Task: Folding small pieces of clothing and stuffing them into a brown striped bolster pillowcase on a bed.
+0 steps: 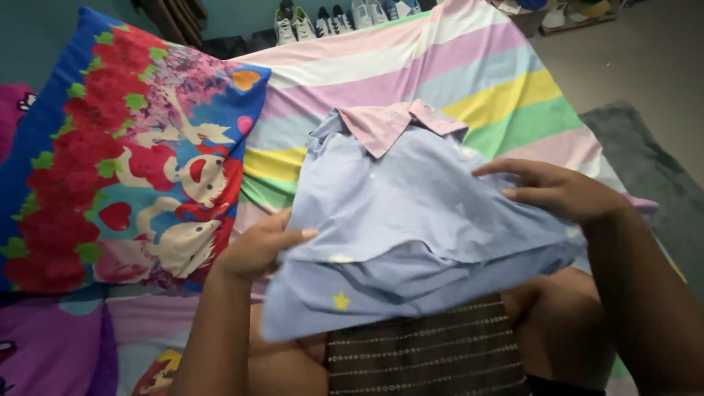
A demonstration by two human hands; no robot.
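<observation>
Shirt: the folded light-blue cotton shirt (411, 213) lies on the pastel-striped bedsheet (469, 73).
Pillow: the floral cartoon-print pillow (125, 154) lies left of the shirt.
Shoes: the row of sneakers (337, 18) stands behind the bed.

1 view only, head-worn, so nothing is shared with another. It looks steeply down and forward from above the person's lap, close to both hands (257, 249) and the blue shirt (411, 220) at frame centre. Striped bed sheet (455, 66) runs toward the upper right; pillow (125, 154) fills the left; shoes (337, 18) line the top edge, farthest away.
</observation>
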